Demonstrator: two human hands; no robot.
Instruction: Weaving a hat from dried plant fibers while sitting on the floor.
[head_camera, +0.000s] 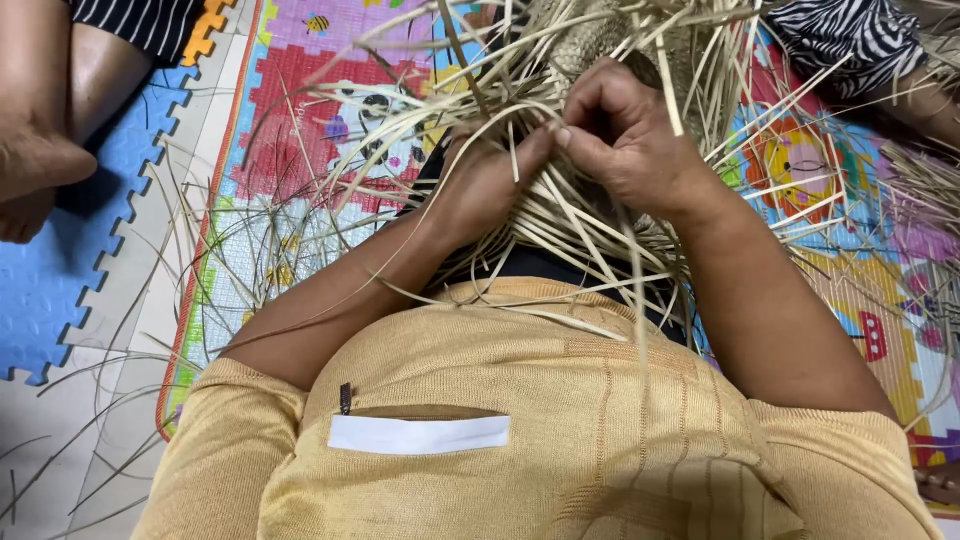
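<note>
Bright play mat (300, 100) underfoot, straw strips (600, 230) fanned over lap.
Left hand (490, 180) and right hand (620, 135) both pinch strips, fingertips meeting; strips run away from body.

Dry matt straw strips (560, 215), knitted shirt (560, 420)

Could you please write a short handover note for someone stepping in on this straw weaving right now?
Left hand: pinching pale straw strips at the edge of the woven piece.
Right hand: fingers closed on a strip beside the left fingertips.
Woven piece sits over the lap, above the colourful play mat; loose strips fan out all round.
Done: a woven section at the top.
Left: many strip ends remain unwoven.
</note>
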